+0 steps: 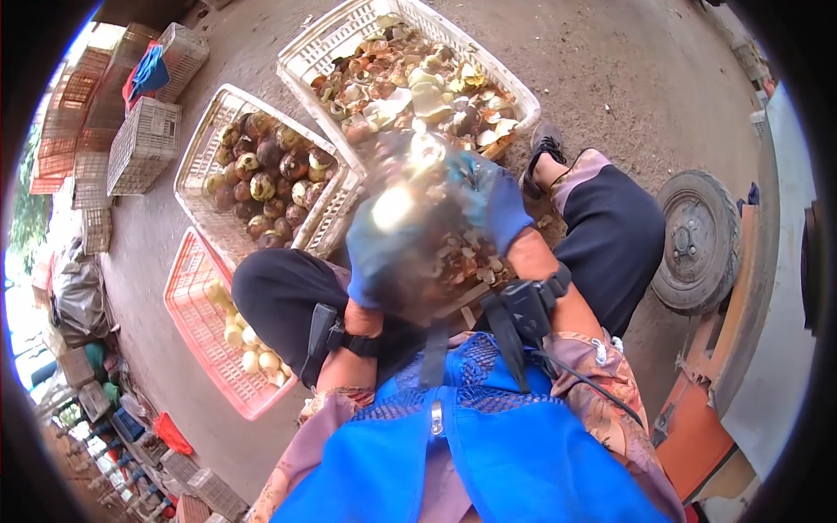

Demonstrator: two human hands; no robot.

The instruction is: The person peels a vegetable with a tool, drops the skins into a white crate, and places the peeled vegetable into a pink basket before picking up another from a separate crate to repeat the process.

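My left hand [373,253], in a blue glove, is in front of my lap. A bright, pale, rounded thing [392,207] shows at its fingers; it looks like a peeled fruit, smeared by blur. Beside it my right hand [493,196], also blue-gloved, reaches in from the right with its fingers blurred. Another bright patch [427,150] near its fingertips is too smeared to name. Below the hands lie brown and pale peelings [475,259]. Just left stands a white crate [193,166] of round brown-and-green fruits [262,186].
A white crate [307,42] with peels [427,96] stands ahead. At my left knee, a pink crate [199,356] holds pale peeled fruits [251,360]. A wheel [696,240] lies on the right. Stacked crates [144,146] stand far left.
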